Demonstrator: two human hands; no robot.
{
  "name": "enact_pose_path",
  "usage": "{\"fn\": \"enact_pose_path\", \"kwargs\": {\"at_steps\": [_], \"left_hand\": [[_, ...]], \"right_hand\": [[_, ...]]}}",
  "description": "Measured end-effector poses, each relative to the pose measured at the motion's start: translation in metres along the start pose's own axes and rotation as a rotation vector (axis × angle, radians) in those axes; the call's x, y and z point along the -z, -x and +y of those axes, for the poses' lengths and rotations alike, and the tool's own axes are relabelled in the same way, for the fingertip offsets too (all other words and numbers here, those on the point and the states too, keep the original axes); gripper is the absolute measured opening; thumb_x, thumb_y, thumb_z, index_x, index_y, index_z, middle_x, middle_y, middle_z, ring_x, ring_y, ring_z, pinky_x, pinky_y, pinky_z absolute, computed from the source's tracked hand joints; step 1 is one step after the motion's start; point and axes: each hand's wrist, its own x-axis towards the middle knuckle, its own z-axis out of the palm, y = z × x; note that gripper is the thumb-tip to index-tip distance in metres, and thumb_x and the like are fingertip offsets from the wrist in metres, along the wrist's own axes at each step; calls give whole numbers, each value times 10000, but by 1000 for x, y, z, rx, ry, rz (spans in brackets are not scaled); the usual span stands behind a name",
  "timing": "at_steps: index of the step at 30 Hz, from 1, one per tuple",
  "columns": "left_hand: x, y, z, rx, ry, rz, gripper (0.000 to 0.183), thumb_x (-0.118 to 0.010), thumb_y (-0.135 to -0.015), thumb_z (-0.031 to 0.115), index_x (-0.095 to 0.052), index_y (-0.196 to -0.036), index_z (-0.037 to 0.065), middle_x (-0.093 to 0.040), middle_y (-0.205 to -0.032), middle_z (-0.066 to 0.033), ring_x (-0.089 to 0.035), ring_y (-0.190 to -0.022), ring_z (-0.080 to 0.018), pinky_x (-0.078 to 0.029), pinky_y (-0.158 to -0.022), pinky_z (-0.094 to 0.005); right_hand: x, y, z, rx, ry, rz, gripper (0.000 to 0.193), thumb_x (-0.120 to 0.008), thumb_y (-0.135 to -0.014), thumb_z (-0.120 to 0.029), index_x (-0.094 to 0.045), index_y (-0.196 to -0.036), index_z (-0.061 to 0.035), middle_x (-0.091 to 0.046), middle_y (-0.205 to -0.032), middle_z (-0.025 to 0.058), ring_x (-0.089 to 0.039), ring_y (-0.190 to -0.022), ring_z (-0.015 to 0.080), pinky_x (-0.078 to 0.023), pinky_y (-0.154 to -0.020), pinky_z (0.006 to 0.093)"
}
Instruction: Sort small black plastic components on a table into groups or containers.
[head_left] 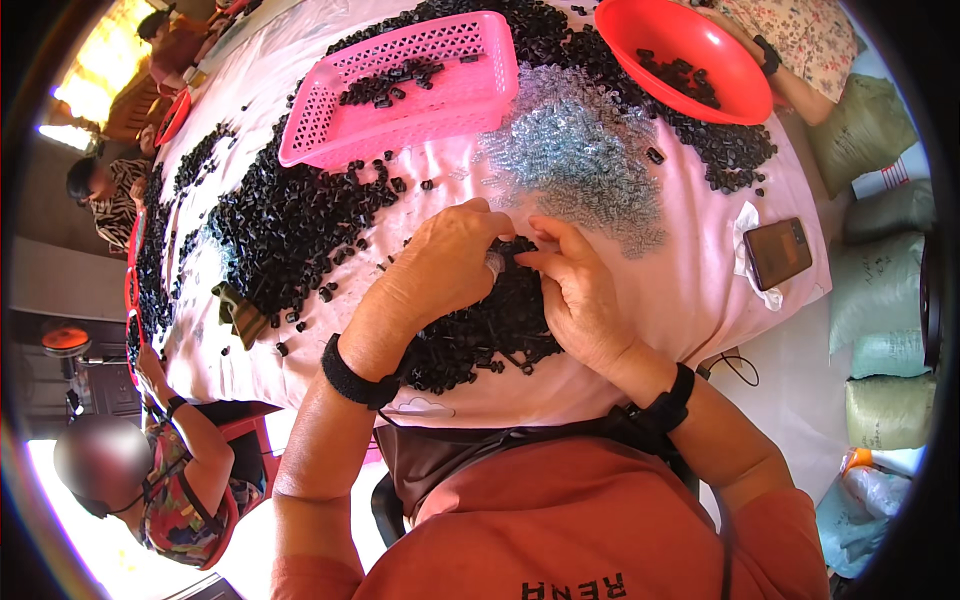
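My left hand is closed, its fingers curled in over a heap of small black plastic parts in front of me. A small pale, shiny piece shows at its fingertips, too small to name. Close beside it, my right hand has thumb and fingers bent together in a pinch. Whatever sits between those fingertips is too small to make out. Just beyond both hands lies a heap of small silvery, coil-like pieces.
A pink openwork basket and a red basin hold some black parts. More black parts spread at left beside a dark green cloth. A phone lies at right. Other people sit around the table; filled sacks stand at right.
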Motion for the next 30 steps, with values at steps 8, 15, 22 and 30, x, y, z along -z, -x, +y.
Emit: {"fn": "enact_pose_path", "kwargs": {"at_steps": [8,15,22,30], "left_hand": [[1,2,-7,150,-5,108,232,-652,-795,-22,-749,-1002,21,-718,-977,-192,-711,-887,-357,-548,-828,-422],[-2,1,-6,40,74,107,282,-642,-781,-52,-750,-1031,22,-720,-993,-180,-716,-901,-341,-556,-817,-398],[-7,-3,1,11,-12,117,331,-647,-758,-51,-739,-1067,24,-709,-977,-185,-703,-910,-384,-555,-822,-426],[-7,-11,13,0,-98,21,392,-645,-752,-38,-700,-1135,30,-686,-1008,-204,-673,-977,-423,-540,-854,-481]], "right_hand": [[2,0,0,34,58,-8,350,-570,-820,155,-679,-1140,66,-607,-1296,226,-634,-1160,404,-524,-1007,429],[1,-1,0,7,72,-8,359,-577,-849,129,-646,-1197,69,-574,-1337,221,-609,-1194,403,-512,-1016,433],[4,-2,-1,-71,-14,12,295,-522,-871,139,-580,-1143,44,-559,-1310,233,-599,-1173,422,-506,-987,447],[2,-2,0,-79,-71,85,324,-489,-878,154,-517,-1175,27,-554,-1246,238,-602,-1112,433,-499,-963,462]]}}
